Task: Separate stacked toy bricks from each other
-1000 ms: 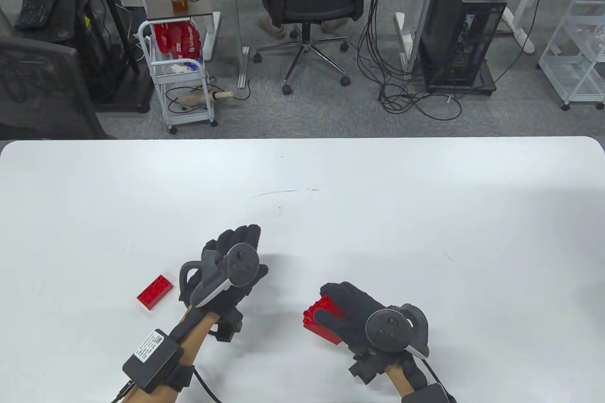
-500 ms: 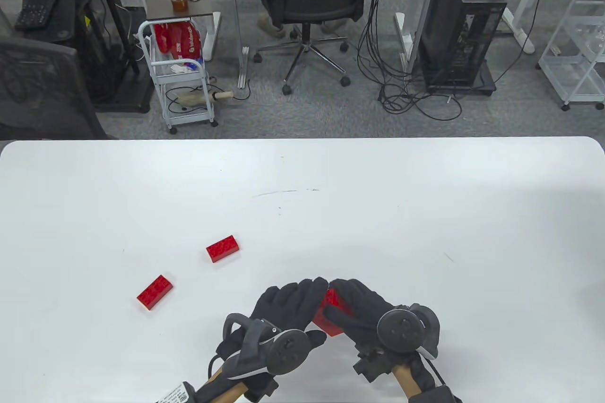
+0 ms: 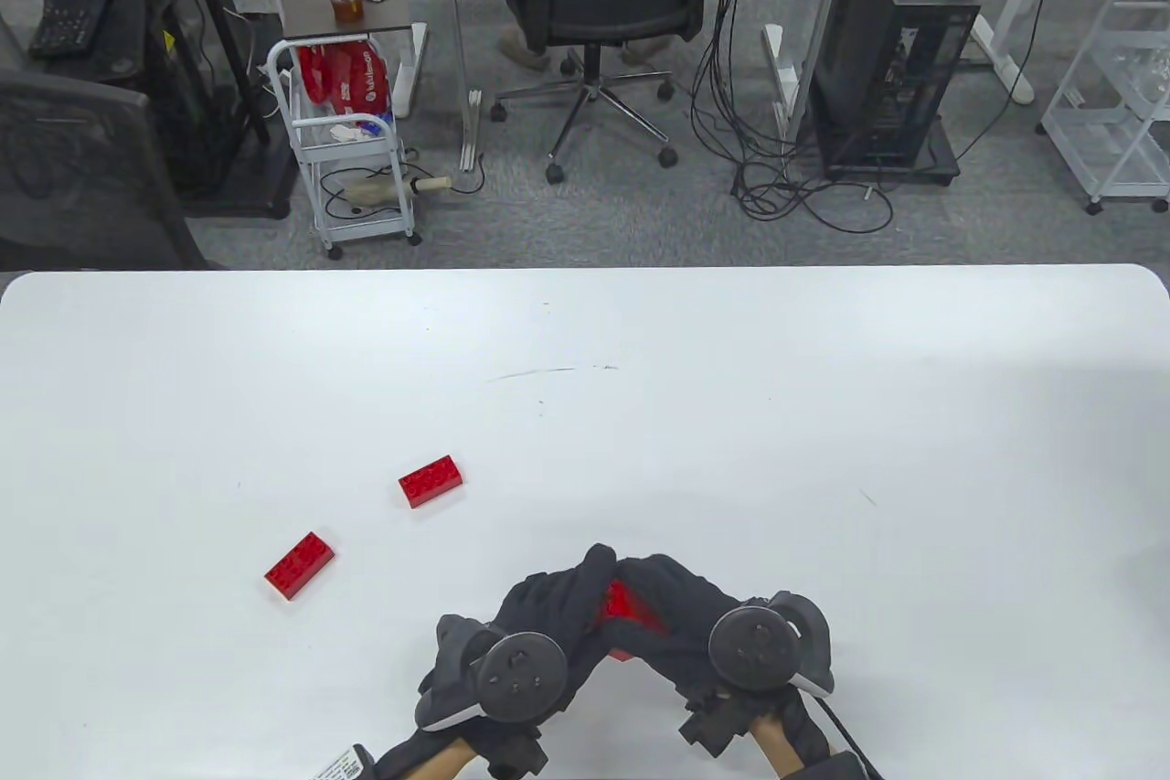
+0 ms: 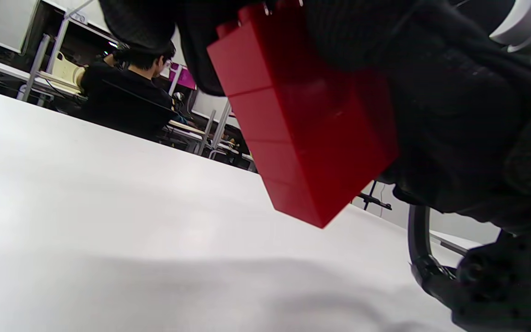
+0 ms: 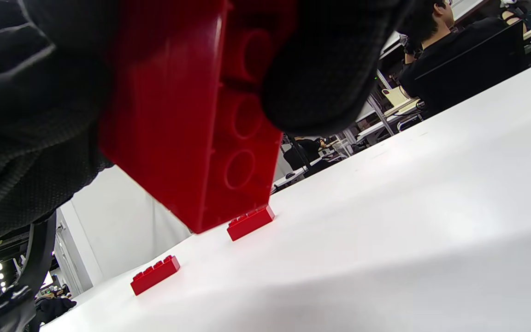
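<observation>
Bricks loose on white table (image 3: pixel 731 414): one brick (image 3: pixel 430 481) at 10 o'clock from hands, another brick (image 3: pixel 299 565) farther out at 9 o'clock. Stack (image 3: pixel 622 606) held above table near bottom edge, mostly hidden by gloves. Left hand (image 3: pixel 548 615) and right hand (image 3: pixel 681 611) both grip it, fingers wrapped tight. Since half second ago, left hand closes further over stack.

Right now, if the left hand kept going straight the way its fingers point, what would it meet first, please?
The left hand points up and rightward at the stack of red bricks, which it already grips; just beyond are the right hand's fingers. Nothing else lies in that line, though depth is hard to judge.
</observation>
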